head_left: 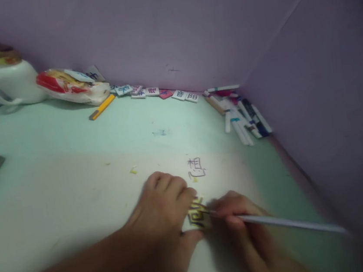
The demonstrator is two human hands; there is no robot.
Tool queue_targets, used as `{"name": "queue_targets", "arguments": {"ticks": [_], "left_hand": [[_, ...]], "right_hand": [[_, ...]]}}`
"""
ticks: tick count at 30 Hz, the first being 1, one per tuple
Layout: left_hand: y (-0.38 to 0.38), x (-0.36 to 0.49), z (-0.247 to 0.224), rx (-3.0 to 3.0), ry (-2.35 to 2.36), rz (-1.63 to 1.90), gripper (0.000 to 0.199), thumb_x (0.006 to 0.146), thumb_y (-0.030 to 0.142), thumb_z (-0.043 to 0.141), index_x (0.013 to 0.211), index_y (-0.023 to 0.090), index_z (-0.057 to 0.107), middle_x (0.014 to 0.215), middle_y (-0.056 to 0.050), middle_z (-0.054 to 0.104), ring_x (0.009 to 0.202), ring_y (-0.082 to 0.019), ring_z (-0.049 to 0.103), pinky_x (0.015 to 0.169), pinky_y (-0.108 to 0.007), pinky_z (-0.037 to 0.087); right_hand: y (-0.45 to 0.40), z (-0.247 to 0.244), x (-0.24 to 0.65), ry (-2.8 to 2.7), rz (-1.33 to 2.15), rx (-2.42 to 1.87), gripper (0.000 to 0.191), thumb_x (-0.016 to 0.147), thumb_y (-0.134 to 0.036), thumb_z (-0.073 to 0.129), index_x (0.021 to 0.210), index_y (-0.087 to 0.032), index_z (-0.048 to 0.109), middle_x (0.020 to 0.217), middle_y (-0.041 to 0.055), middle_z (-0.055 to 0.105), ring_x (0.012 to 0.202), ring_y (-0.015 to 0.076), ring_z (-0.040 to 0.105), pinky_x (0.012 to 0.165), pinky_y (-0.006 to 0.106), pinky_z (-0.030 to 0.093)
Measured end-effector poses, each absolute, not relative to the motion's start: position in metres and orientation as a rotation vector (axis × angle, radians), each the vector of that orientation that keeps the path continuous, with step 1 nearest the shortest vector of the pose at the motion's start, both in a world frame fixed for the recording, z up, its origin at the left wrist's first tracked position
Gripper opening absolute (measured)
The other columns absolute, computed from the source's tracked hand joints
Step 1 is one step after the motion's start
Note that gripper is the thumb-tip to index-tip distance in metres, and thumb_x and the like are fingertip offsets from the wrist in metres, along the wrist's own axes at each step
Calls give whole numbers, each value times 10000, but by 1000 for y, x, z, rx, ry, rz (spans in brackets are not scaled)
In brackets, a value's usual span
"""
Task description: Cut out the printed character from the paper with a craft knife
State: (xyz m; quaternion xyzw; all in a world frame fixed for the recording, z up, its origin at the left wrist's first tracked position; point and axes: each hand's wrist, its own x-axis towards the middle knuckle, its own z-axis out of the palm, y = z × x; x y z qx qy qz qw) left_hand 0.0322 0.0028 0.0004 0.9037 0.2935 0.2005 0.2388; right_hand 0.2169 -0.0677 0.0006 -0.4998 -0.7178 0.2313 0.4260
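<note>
- Fingers (pixel 181 191) and thumb of the left hand (pixel 164 218) grasp a small white tile (pixel 196 216) at its far and near edges, pinning it to the tabletop (pixel 53 137).
- The tile, bearing a dark and yellow character, lies low and right of centre, between both hands.
- It is probably light, thin and fairly stiff, easily nudged aside; its edges seem the best hold, leaving the marked face uncovered.
- The right hand (pixel 244 227), blurred, pinches a slender pale tool (pixel 292 222) near its tip, which meets the tile's right side; the tool's kind is unclear.
- The left forearm slants in from the lower left, palm down, knuckles arched.
- The right hand comes from the lower right, fingers curled, the shaft pointing outward to the right.
</note>
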Motion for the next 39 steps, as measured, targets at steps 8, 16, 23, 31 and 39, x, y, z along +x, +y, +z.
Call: {"name": "queue_targets", "arguments": {"ticks": [8,16,23,31,39], "left_hand": [[3,33,0,2480,805,537,227,741,258,617,930,141,572,916,-96,518,853,-257,415,833,-470,348],[3,32,1,2480,815,534,238,730,258,627,936,152,574,909,-88,519,849,-254,419,826,-464,355],[3,33,1,2485,843,555,257,714,260,643,939,152,582,913,-89,527,848,-254,421,827,-462,358],[3,33,1,2491,842,557,260,708,248,641,940,143,594,912,-90,535,845,-254,426,832,-462,352],[2,33,2,2502,828,543,250,722,252,628,941,137,597,918,-97,538,850,-258,432,835,-466,353]], "right_hand": [[-67,-6,220,-1739,583,-1317,177,998,-198,365,922,-255,514,777,-25,563,683,105,563,604,199,449],[-68,-11,220,-1589,652,-1382,199,1007,-216,405,918,-279,571,763,-51,593,657,87,566,594,156,447],[-69,-14,221,-1496,721,-1409,210,1007,-274,428,885,-267,599,707,-40,592,615,108,554,546,182,429],[-65,-16,225,-1387,892,-1431,247,997,-335,457,816,-242,596,683,-33,588,608,111,556,560,193,435],[-61,-12,222,-1363,901,-1556,253,971,-316,496,743,-228,562,599,-59,564,537,95,525,517,181,411]]}}
